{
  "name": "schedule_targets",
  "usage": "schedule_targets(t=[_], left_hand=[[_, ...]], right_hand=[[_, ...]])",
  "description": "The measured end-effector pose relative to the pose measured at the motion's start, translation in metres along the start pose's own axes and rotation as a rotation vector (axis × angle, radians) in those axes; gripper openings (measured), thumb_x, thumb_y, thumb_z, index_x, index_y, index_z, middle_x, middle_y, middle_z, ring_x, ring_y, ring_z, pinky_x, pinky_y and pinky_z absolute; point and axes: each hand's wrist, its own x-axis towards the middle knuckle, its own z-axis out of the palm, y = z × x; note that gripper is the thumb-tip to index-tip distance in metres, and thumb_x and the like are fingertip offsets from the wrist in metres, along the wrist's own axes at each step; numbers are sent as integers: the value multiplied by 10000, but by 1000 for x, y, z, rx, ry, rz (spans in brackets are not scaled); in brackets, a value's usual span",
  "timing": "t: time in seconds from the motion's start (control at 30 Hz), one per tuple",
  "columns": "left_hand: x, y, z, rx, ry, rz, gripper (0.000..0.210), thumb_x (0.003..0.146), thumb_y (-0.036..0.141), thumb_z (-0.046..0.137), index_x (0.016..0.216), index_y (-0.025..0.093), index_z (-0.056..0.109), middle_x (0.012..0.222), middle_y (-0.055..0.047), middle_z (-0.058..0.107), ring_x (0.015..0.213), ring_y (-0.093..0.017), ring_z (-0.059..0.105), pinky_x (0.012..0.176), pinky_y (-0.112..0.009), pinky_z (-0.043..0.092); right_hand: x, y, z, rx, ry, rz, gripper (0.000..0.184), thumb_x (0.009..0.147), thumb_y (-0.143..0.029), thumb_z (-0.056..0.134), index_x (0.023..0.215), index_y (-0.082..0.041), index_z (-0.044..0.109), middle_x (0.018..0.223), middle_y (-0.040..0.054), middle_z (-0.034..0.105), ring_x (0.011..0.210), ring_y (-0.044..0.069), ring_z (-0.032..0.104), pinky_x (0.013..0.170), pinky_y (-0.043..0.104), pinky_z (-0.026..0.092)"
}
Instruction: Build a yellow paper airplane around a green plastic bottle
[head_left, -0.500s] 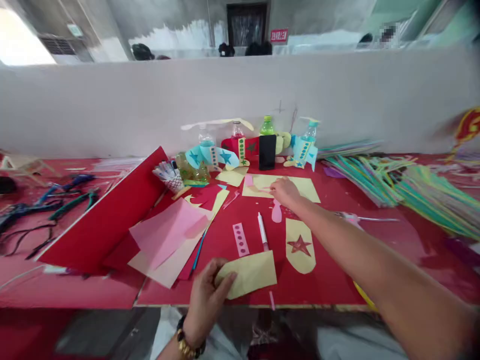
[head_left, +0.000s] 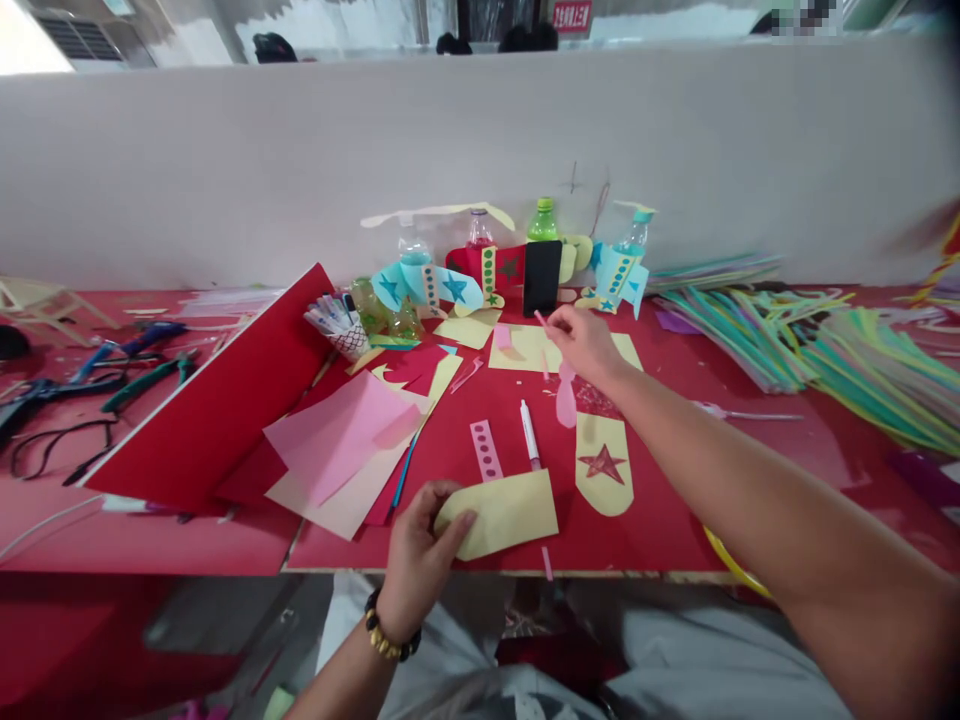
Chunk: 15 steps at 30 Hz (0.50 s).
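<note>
Near the table's front edge, my left hand (head_left: 427,540) is closed on a pale yellow piece of paper (head_left: 504,514), thumb on top. My right hand (head_left: 583,340) reaches over a pale yellow sheet (head_left: 525,357) farther back, pinching a small pink paper strip (head_left: 540,319) at its fingertips. Below that hand lies a pink rounded cutout (head_left: 566,398). A yellow wing-shaped piece with a red star (head_left: 604,464) lies right of the held paper. Beside it are a white marker (head_left: 529,432) and a pink strip with dark dots (head_left: 486,450).
Pink sheets (head_left: 341,430) overlap at the left, beside a leaning red board (head_left: 217,400) and a cup of markers (head_left: 335,325). Bottle planes (head_left: 427,285) and a black phone (head_left: 541,278) stand along the wall. Colourful strips (head_left: 750,340) and a screwdriver-like tool (head_left: 750,415) are at right.
My right hand has lifted slightly off the yellow sheet with the pink strip pinched in it. My left hand keeps its hold on the yellow paper. The view has tilted downward.
</note>
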Motion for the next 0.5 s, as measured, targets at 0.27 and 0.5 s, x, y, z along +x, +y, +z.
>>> schedule_targets(t=[0.27,0.5], left_hand=[[5,4,4,32,-1,24,278,834,379,665,1005,192,550,876,-11,629,735,-140,581,633,-217,453],[0,21,25,260,-62,32,331,844,342,625,1125,211,508,756,20,618,639,-154,588,570,-228,417]], right_hand=[[14,11,-32,448,298,146,61,842,-191,508,783,-207,515,752,3,630,686,146,616,657,294,480],[-93,-12,-59,637,235,180,97,794,-262,624,821,-225,539,633,-28,614,461,105,494,465,243,406]])
